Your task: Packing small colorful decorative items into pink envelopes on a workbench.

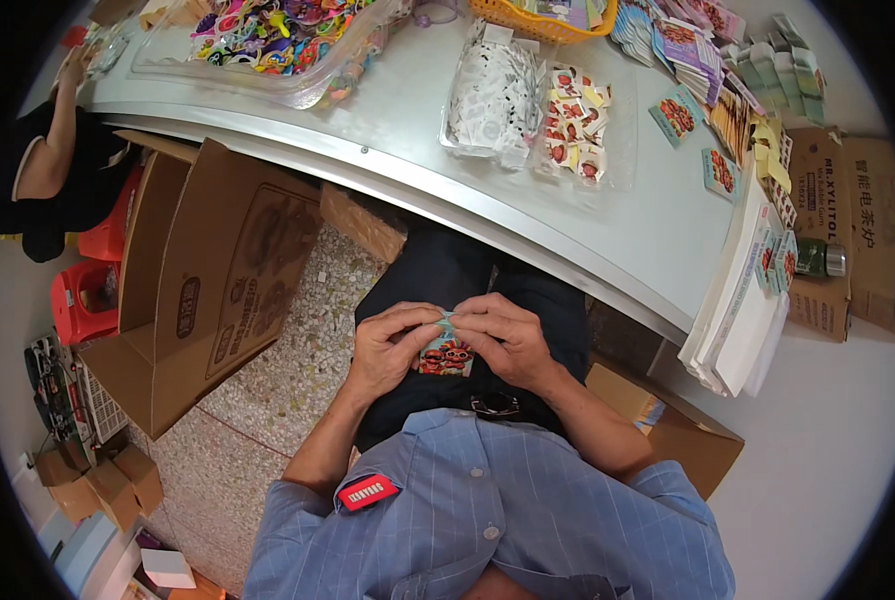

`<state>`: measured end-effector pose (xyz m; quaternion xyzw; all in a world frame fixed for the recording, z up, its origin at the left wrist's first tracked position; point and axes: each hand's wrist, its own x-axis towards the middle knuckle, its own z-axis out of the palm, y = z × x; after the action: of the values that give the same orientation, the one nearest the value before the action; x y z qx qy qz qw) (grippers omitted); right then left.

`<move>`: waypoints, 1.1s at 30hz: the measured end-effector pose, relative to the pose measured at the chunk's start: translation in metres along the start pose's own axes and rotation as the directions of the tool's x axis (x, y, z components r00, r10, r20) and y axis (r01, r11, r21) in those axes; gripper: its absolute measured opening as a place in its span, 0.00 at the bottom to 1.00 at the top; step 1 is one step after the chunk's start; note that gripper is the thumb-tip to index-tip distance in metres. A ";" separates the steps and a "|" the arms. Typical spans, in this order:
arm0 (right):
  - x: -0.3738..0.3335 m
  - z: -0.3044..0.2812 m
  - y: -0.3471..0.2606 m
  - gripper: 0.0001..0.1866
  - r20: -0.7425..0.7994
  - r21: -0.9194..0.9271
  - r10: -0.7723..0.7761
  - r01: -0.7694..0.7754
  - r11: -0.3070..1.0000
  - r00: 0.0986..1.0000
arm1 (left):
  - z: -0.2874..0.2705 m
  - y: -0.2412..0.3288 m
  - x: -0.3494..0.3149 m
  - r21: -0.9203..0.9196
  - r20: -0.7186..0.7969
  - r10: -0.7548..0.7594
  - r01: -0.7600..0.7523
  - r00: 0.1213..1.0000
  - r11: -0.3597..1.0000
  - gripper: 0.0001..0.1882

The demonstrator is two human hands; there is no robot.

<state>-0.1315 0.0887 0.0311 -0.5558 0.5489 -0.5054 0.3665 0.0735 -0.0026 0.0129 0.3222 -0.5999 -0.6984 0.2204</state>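
Grip: both hands closed to a fingertip pinch, thumbs nearest me. My left hand (392, 345) and right hand (507, 336) meet at the upper end of a small flat teal packet with red cartoon figures (445, 358), centre of frame, over my lap. Its lower part hangs free; the fingers hide the top edge, so I cannot tell whether it is open or sealed.

Step in hand, as judged: two-handed work at that upper edge. Next move probably calls for steady opposed thumbs, without creasing the printed face.

Containers, all apart from my hands:
- Upper left: wide clear plastic bin (182, 70), heaped with small multicoloured plastic pieces (277, 35).
- Upper centre: clear plastic tray (467, 153) full of small white packets (492, 95); just right of it, shallow clear plastic tray (622, 130) with red-and-cream packets (572, 125).
- Top edge, right of centre: yellow plastic basket (542, 28) holding flat printed packets.
- Left: tall brown cardboard box (232, 280), flaps open, contents hidden.
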 end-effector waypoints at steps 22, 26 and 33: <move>0.178 -0.173 -0.068 0.17 0.115 -0.897 -0.086 0.141 0.420 0.990 | 0.033 -0.021 0.046 0.036 -0.339 0.029 -0.018 0.941 0.999 0.09; 0.237 -0.189 -0.046 0.21 0.017 -0.885 -0.299 0.154 0.440 0.954 | 0.035 -0.020 0.046 0.069 -0.359 0.061 -0.038 0.931 0.997 0.08; 0.317 -0.229 -0.016 0.38 0.002 -0.961 -0.350 0.099 0.259 0.937 | 0.035 -0.015 0.051 0.112 -0.349 0.069 -0.031 0.935 0.993 0.06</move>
<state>-0.3846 -0.1864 0.1477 -0.6788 0.6901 -0.1837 -0.1711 0.0140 -0.0105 -0.0088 0.4378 -0.5946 -0.5911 0.3246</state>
